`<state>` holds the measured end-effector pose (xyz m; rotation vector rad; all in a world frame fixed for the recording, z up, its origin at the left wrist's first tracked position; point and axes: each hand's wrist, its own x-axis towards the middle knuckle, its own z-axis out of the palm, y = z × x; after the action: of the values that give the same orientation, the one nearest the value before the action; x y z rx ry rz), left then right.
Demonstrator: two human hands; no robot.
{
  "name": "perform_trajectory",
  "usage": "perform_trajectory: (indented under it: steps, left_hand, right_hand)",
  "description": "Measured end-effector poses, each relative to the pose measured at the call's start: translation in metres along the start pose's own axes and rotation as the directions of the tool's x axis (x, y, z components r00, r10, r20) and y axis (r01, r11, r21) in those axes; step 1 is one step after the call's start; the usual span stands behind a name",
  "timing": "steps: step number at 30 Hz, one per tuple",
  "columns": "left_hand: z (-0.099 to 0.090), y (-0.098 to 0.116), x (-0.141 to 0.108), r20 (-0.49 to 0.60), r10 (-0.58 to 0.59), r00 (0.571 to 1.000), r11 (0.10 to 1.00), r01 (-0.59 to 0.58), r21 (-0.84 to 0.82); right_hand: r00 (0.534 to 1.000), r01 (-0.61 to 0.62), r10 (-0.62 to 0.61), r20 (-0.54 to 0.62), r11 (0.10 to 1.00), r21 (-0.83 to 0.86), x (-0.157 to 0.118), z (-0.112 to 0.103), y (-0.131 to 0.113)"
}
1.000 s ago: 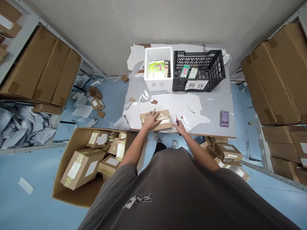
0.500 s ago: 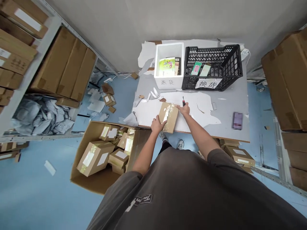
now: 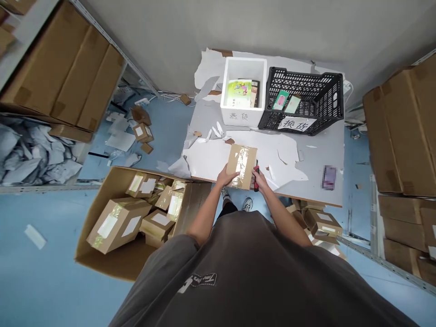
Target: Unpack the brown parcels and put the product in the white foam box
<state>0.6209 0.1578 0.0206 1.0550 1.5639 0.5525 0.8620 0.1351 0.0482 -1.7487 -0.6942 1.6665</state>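
Note:
A flat cardboard box [image 3: 242,165] with shiny clear tape down its middle is at the table's front edge. My left hand [image 3: 225,176] grips its lower left side, the thumb lying on top. At the box's right side, my right hand [image 3: 260,179] is closed around a red and black cutter [image 3: 256,177], which points away from me. Whether a blade is out is too small to tell.
A white foam bin [image 3: 243,116] with books and a black crate [image 3: 304,114] stand at the table's back. Torn paper [image 3: 211,156] covers the table [image 3: 327,154]. A large carton [image 3: 126,261] of parcels stands on the left; shelves [image 3: 376,218] flank both sides.
The box has turned more upright in view. My right hand has moved down along its right side, and the cutter now lies against the box's edge. The view has shifted slightly.

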Motion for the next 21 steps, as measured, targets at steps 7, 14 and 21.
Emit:
perform_trajectory:
  steps: [7, 14, 21]
  left_hand:
    - [0.007, -0.017, 0.012, 0.076, -0.172, 0.982, 0.785, 0.183, -0.592]
    - [-0.003, -0.060, 0.030, -0.064, -0.326, 0.943, 0.770, 0.226, -0.597]
    - [-0.039, -0.060, 0.031, -0.011, -0.277, 0.961, 0.827, 0.233, -0.512]
  right_hand:
    - [0.983, 0.142, -0.125, 0.131, 0.981, -0.129, 0.012, 0.000, -0.067]
    - [0.989, 0.033, -0.021, 0.149, 0.996, -0.077, 0.018, 0.029, -0.055]
    - [0.978, 0.092, -0.114, -0.174, 0.987, -0.130, 0.032, -0.005, -0.025]
